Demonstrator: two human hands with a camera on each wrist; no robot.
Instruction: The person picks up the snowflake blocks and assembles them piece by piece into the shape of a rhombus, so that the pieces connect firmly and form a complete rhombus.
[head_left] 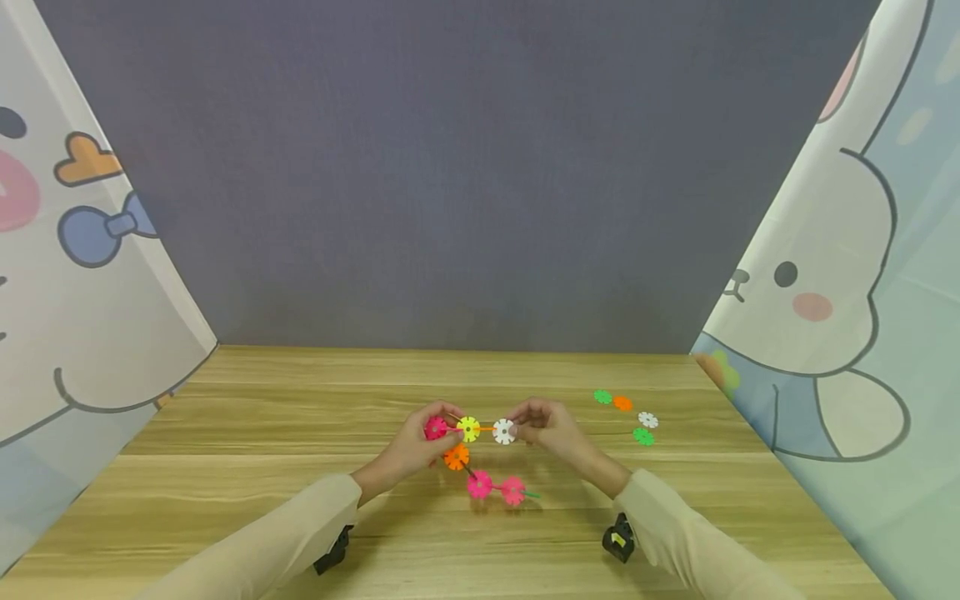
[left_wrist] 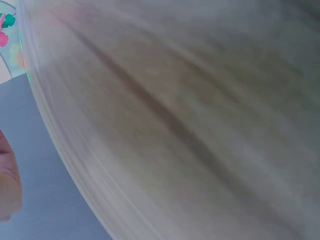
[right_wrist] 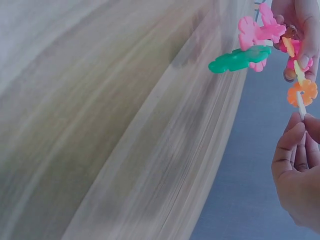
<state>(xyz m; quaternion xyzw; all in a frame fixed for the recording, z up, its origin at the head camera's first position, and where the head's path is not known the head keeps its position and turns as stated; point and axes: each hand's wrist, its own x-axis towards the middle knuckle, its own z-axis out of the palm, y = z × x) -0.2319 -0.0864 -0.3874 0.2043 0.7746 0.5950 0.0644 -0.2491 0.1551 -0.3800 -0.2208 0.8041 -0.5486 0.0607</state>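
A chain of notched plastic flower discs is held between both hands above the table. My left hand [head_left: 417, 435] pinches it around a magenta disc [head_left: 435, 428], beside a yellow disc [head_left: 468, 429]. At the chain's right end, my right hand [head_left: 551, 429] pinches a white disc [head_left: 503, 431]; an edge-on orange disc [right_wrist: 302, 93] joins it to the yellow one. Below the left hand hang an orange disc [head_left: 456, 457], two pink discs [head_left: 480, 484] and a green disc [right_wrist: 240, 59], linked edge to face. The left wrist view catches only part of a hand at its left edge.
Loose discs lie on the wooden table [head_left: 300, 375] to the right: a green disc [head_left: 603, 397], an orange disc [head_left: 622, 403], a white disc [head_left: 648, 420] and another green disc [head_left: 643, 436]. A grey panel [head_left: 450, 183] stands behind, with cartoon-printed cloths at both sides.
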